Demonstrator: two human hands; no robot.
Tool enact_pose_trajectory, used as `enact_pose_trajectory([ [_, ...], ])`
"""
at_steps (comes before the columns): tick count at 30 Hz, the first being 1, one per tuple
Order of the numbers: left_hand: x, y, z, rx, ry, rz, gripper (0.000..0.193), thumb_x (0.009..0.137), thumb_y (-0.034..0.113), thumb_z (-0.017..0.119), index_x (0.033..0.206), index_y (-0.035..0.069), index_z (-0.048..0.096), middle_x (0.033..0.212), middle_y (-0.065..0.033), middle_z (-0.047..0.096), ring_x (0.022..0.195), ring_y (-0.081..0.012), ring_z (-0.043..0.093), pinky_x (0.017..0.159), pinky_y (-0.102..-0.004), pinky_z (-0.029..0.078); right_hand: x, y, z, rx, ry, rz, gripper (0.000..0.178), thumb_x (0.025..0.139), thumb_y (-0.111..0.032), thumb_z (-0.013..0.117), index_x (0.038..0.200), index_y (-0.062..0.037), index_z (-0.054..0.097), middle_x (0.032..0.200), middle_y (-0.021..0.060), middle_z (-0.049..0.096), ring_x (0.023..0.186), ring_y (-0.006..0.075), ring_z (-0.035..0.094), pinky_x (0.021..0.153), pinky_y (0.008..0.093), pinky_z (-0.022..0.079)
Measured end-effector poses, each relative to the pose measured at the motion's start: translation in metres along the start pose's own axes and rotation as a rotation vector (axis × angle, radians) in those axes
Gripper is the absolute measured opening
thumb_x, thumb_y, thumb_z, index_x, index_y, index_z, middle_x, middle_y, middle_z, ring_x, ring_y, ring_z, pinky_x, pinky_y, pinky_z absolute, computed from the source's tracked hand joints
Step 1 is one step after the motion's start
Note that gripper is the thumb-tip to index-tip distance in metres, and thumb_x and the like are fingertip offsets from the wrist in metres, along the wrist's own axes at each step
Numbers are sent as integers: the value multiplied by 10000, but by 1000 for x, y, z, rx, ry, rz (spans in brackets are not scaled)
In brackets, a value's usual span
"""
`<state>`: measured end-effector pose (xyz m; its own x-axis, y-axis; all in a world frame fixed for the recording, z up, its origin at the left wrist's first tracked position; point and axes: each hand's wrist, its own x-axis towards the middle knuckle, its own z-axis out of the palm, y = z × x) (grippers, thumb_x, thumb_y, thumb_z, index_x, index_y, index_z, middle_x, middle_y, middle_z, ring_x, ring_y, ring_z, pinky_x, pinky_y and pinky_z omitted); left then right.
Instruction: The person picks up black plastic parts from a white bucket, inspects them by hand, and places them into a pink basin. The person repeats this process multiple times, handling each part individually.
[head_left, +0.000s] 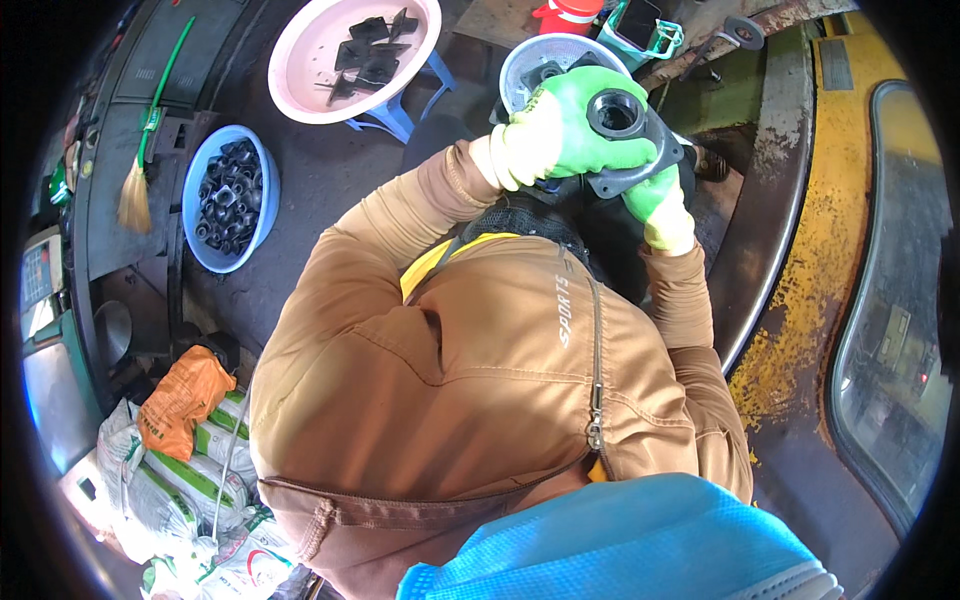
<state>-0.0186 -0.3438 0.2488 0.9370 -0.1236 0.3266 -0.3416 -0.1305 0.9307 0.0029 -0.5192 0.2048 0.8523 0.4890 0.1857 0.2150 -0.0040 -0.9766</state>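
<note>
Holding a grey metal casting (628,140) up in front of my chest, I have both forearms bent and raised, elbows tucked at my sides in brown sleeves. My left hand (565,130), in a green glove with a pale cuff, wraps over the top of the casting, fingers curled tight round its left side just beside the round black bore. My right hand (662,205), gloved the same, comes up from below, wrist cocked, gripping the lower right edge of the flange with fingers closed underneath; I cannot see its fingertips. The casting sits between the two hands, tilted, its bore facing up toward me. Just behind it stands a white basin (548,60) holding dark parts. Farther left, a pink basin (300,60) rests on a blue stool (400,112), and a blue tub (262,195) of black fittings sits on the floor beside a broom (140,170).
</note>
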Motion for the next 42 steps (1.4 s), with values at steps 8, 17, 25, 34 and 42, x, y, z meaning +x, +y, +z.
enact_pose_trajectory([
  [8,17,-8,-20,-137,-452,29,432,694,193,819,1064,49,649,1123,-92,651,1066,-190,598,960,-352,460,5,-13,-7,425,-159,354,536,802,-86,735,1282,-8,509,1152,89,626,1023,171,602,878,317,506],
  [17,52,-25,-36,-168,-716,169,569,674,245,800,1168,38,609,1247,-110,586,1190,-243,529,1017,-365,410,3,21,0,425,-73,97,517,841,-88,696,1313,-28,495,1205,90,599,1089,195,582,926,341,485],
  [25,12,-21,19,125,111,202,674,624,218,866,1195,17,568,1184,-111,584,1098,-223,577,946,-352,470,11,20,23,-338,420,-445,485,817,-179,700,1250,-32,539,1210,131,592,1109,237,580,943,354,463],
  [34,14,-2,10,-155,31,243,422,648,138,840,1013,38,655,999,-76,671,917,-165,639,852,-310,516,7,1,13,-235,230,-149,666,762,-162,762,1329,-32,436,1261,133,544,1140,243,556,957,341,456],
  [42,16,1,-9,-154,-291,220,404,691,114,787,1060,37,639,1078,-99,665,998,-207,626,887,-346,497,-2,-15,-10,-386,-178,-216,648,770,-141,778,1323,-33,459,1272,113,561,1134,218,567,940,336,490],
])
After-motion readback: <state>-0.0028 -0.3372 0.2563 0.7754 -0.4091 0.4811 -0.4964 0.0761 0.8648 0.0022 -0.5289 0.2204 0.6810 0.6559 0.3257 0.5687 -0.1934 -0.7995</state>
